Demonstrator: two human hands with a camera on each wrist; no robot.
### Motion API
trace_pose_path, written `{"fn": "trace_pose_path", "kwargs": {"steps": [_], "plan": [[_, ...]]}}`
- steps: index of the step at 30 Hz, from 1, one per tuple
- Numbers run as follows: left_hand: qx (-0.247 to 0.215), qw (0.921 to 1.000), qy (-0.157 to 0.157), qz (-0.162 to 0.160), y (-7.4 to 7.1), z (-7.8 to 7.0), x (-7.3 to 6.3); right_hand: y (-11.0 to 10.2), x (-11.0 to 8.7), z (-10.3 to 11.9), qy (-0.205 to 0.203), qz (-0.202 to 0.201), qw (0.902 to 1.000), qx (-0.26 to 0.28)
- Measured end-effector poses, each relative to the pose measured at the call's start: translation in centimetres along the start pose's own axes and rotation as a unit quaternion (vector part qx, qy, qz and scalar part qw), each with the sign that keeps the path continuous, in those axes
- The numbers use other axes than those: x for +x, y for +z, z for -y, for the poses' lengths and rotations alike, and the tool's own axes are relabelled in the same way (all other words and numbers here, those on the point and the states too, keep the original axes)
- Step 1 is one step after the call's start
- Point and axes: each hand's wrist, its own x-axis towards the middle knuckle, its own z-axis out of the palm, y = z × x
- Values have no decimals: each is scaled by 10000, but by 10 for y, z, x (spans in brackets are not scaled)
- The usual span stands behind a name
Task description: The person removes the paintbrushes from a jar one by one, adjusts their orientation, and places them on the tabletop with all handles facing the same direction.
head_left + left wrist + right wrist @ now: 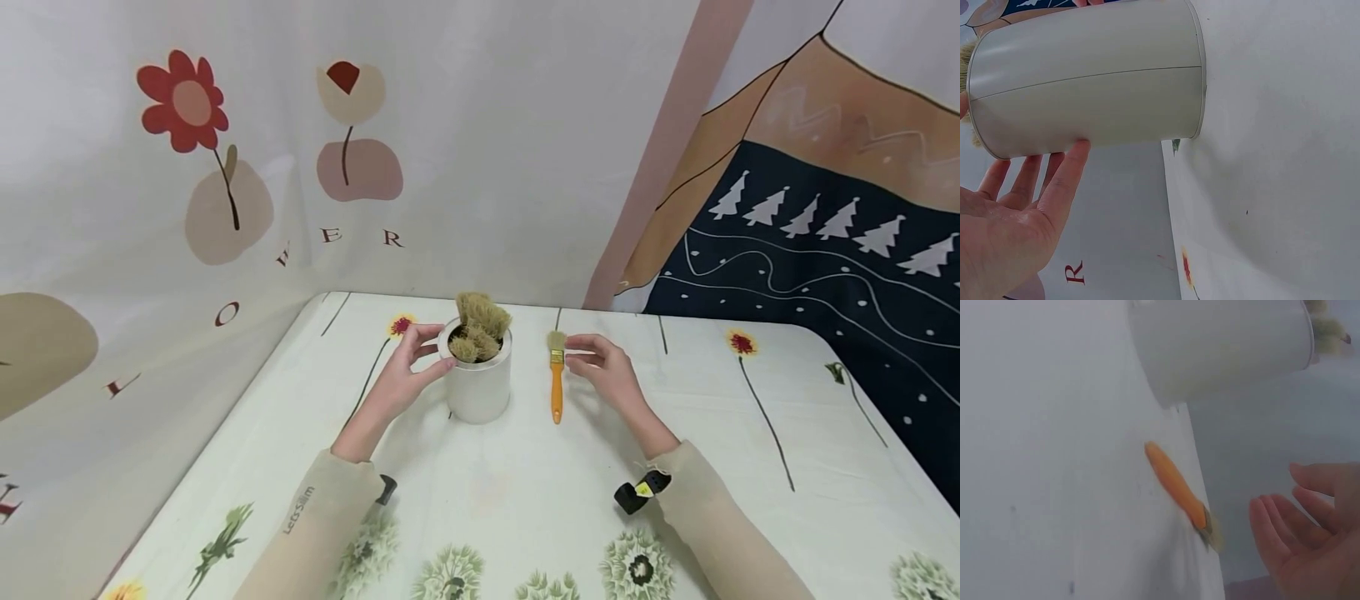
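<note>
A white cylindrical pot [478, 393] stands upright on the table, with bushy tan-green tufts [480, 329] rising from its mouth. My left hand [405, 379] holds the pot's left side near the rim, thumb toward me and fingers round the far side. In the left wrist view, several fingertips [1079, 150] touch the pot's smooth wall. To the right of the pot lies a paintbrush [557, 387] with an orange handle, its pale bristles pointing away from me. Beside those bristles is my right hand [606, 371], fingers loosely bent and holding nothing. The right wrist view shows it apart from the paintbrush [1175, 487].
A white flower-print cloth [487, 500] covers the table. Its far edge runs just behind the pot and paintbrush. Behind hang a pale printed curtain [495, 167] and, at the right, a dark cloth with trees [810, 258]. Black straps [641, 492] show at both wrists.
</note>
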Motion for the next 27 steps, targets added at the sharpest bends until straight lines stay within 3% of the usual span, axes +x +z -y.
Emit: {"fn": "trace_pose_path", "kwargs": {"steps": [27], "plan": [[-16,10000,-41,-25,0,1,0,23,-26,49,-903,378,9941,470]]}}
